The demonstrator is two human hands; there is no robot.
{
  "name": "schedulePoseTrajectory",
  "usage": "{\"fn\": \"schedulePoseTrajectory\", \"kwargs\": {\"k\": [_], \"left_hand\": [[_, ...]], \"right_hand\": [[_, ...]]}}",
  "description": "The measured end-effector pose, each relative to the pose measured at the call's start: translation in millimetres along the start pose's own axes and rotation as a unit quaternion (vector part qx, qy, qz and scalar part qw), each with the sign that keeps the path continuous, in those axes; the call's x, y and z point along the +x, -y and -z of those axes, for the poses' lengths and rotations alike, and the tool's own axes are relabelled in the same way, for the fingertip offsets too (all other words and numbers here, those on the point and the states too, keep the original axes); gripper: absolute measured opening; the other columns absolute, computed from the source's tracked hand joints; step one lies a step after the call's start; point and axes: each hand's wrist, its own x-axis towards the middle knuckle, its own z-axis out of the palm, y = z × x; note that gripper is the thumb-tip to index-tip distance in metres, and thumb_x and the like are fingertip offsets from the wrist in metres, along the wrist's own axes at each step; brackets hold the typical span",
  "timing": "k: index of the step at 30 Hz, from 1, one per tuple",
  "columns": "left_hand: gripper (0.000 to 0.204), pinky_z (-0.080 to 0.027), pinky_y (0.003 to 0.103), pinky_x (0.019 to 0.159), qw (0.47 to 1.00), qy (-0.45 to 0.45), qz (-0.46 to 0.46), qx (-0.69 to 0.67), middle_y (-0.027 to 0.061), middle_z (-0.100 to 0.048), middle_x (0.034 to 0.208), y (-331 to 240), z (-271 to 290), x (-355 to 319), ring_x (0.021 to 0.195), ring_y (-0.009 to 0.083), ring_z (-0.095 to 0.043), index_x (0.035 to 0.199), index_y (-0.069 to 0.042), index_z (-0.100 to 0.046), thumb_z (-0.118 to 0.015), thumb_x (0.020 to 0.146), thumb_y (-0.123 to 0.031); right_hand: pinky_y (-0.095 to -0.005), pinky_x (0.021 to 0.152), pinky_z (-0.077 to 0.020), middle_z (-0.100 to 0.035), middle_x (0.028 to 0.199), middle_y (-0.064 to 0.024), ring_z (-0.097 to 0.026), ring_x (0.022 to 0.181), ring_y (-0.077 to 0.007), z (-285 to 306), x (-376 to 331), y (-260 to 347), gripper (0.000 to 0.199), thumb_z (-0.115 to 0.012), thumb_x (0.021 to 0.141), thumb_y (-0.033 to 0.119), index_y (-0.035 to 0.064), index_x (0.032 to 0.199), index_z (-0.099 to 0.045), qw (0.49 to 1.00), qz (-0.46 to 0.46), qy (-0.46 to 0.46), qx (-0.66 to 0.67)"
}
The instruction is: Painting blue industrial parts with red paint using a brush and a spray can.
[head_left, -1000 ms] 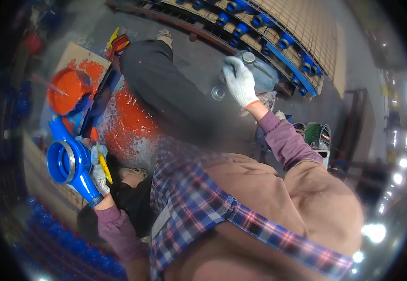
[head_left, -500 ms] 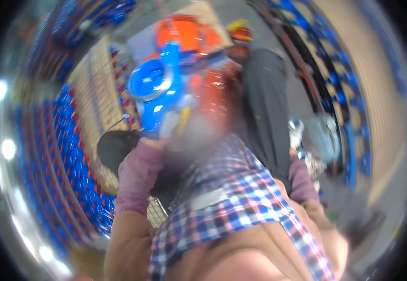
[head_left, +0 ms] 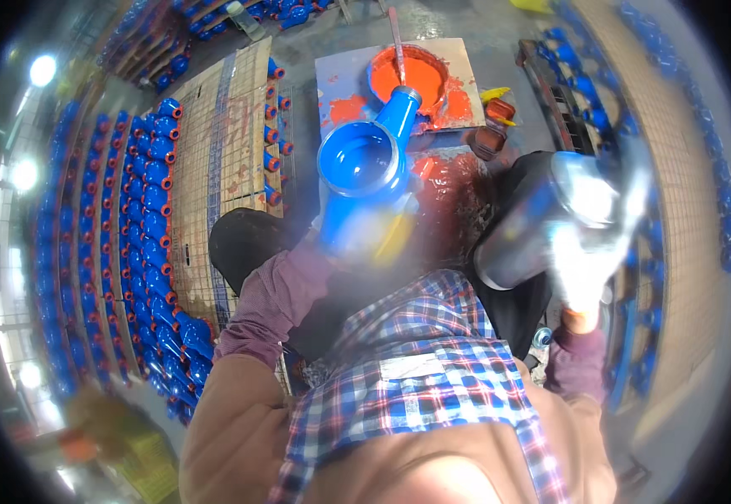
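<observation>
My left hand, partly hidden and blurred, is closed around a glossy blue pipe-fitting casting. The casting has a wide round bowl and a tubular neck pointing away from me. Beyond the neck's tip lies a pan of orange paint with a stick standing in it. A yellow smear below the casting cannot be made out. My white-gloved right hand is smeared by motion. It appears to grip a shiny, see-through cylindrical container over my right leg.
Paint-spattered board lies under the pan. Red and yellow items sit right of it. Rows of blue castings with orange ends and a slatted wooden panel stand at left. More castings are racked at right.
My right hand has come up from low at my right side, with the cylindrical container now over my leg. The blue casting has shifted right; the view has moved too.
</observation>
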Motion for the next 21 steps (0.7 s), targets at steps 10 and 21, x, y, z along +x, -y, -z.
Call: {"fn": "schedulePoseTrajectory", "kwargs": {"k": [10, 21], "left_hand": [[0.07, -0.036, 0.053, 0.112, 0.882, 0.142, 0.071, -0.443, 0.0206, -0.043, 0.143, 35.9, 72.6, 5.8, 0.133, 0.0356, -0.043, 0.145, -0.009, -0.035, -0.04, 0.097, -0.059], [0.077, -0.048, 0.043, 0.101, 0.966, -0.11, 0.079, -0.221, 0.0165, -0.055, 0.129, 18.1, 47.9, -1.4, 0.117, 0.0267, -0.058, 0.135, -0.004, -0.047, -0.04, 0.092, -0.066]], "right_hand": [[-0.0352, 0.059, -0.0523, -0.059, 0.083, -0.011, -0.064, 0.064, -0.028, -96.0, -2.3, 21.6, 0.069, -0.073, 0.069, 0.039, 0.0242, 0.134, -0.056, 0.942, 0.071, 0.323, -0.048], [-0.0371, 0.064, -0.0538, -0.062, 0.084, -0.0126, -0.066, 0.071, -0.0299, -96.2, -2.3, 10.7, 0.064, -0.073, 0.069, 0.039, 0.023, 0.129, -0.059, 0.946, 0.052, 0.303, -0.097]]}}
